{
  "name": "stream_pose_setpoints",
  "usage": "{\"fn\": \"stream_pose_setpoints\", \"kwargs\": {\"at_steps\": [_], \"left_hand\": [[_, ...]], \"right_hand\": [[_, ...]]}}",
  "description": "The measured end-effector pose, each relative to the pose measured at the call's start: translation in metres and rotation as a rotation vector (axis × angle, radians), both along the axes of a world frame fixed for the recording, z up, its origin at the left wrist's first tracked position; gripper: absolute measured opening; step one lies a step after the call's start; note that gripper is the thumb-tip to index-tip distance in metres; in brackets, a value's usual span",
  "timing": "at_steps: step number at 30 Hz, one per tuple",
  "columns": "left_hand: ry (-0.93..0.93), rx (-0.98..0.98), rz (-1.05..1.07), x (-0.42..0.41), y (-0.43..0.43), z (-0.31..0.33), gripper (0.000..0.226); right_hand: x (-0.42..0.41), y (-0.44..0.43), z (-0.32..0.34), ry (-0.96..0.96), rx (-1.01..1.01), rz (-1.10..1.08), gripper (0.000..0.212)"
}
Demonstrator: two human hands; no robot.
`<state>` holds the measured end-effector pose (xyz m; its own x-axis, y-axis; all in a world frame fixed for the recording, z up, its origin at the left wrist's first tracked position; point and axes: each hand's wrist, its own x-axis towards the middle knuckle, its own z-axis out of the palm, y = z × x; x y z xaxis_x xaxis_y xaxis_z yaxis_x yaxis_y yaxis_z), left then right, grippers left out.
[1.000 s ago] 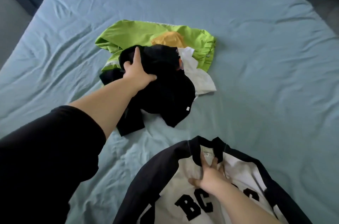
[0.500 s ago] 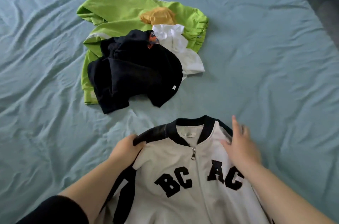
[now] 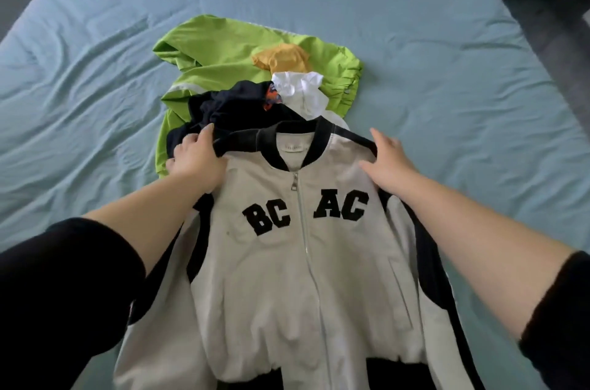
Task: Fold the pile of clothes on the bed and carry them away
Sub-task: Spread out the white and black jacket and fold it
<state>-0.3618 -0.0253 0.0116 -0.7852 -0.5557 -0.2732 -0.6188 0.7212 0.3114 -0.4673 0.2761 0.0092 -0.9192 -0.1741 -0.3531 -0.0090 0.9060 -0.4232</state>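
Bed [image 3: 95, 22]: wrinkled blue sheet, all clothes lie on it.
Jacket [image 3: 287, 278]: nearest, front up, zip closed. Cream body, black collar and sleeve bands, black letters BC AC. Sleeve ends cut off by frame bottom.
Heaped just beyond collar: green top [image 3: 217, 48] undermost, black garment [image 3: 230, 108] on it and partly hidden by collar, white piece [image 3: 306, 93], yellow piece [image 3: 281, 57].
Left hand [image 3: 194, 163]: fingers curled round jacket shoulder.
Right hand [image 3: 389, 166]: holds other shoulder, thumb on front, fingertips hard to make out.

A bed [image 3: 415, 22] sheeted in wrinkled pale blue fills the view, dark floor [image 3: 562, 38] along its right edge.
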Motion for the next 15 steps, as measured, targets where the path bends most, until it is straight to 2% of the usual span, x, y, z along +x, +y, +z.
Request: {"fn": "stream_pose_setpoints", "kwargs": {"at_steps": [2, 4, 7, 9, 12, 15], "left_hand": [[-0.061, -0.065, -0.066, 0.017, 0.024, -0.004, 0.085], [-0.096, -0.018, -0.172, 0.063, 0.063, -0.028, 0.098], [-0.306, 0.073, -0.357, 0.161, 0.121, -0.079, 0.111], [-0.453, 0.112, -0.407, 0.209, 0.133, -0.11, 0.116], [-0.565, 0.111, -0.409, 0.22, 0.113, -0.141, 0.121], [-0.561, 0.073, -0.425, 0.195, 0.093, -0.159, 0.127]], "right_hand": [[0.028, -0.01, -0.006, -0.021, 0.023, 0.097, 0.071], [0.091, -0.012, -0.033, -0.116, 0.063, 0.216, 0.069], [0.204, -0.005, -0.08, -0.339, 0.209, 0.386, 0.068], [0.245, 0.005, -0.109, -0.396, 0.302, 0.454, 0.073], [0.244, 0.008, -0.137, -0.396, 0.352, 0.513, 0.08], [0.224, -0.005, -0.154, -0.31, 0.349, 0.527, 0.079]]}}
